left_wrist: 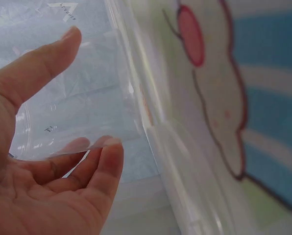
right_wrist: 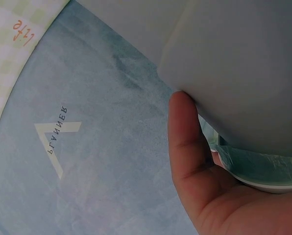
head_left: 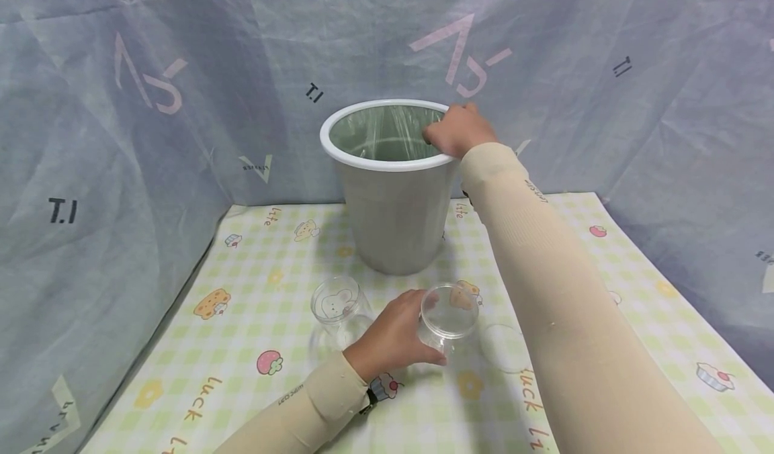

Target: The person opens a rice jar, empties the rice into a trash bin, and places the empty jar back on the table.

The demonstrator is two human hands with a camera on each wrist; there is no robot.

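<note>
A tall grey trash bin [head_left: 396, 219] with a white rim and a thin plastic liner [head_left: 387, 131] stands at the back of the table. My right hand [head_left: 462, 130] grips the right side of the rim. In the right wrist view its thumb [right_wrist: 185, 137] lies along the outside wall, while the other fingers are mostly hidden. Lower down, my left hand [head_left: 396, 333] holds a clear plastic jar [head_left: 450, 316], thumb in front and fingers behind; the left wrist view has the fingers [left_wrist: 104, 166] curved along its side. A second clear jar [head_left: 335, 303] stands left of that hand.
A faint clear round disc, maybe a lid [head_left: 504, 348], lies right of the held jar. A checked, cartoon-printed cloth [head_left: 254, 367] covers the table. Grey-blue fabric [head_left: 266, 58] hangs behind and at both sides, close behind the bin.
</note>
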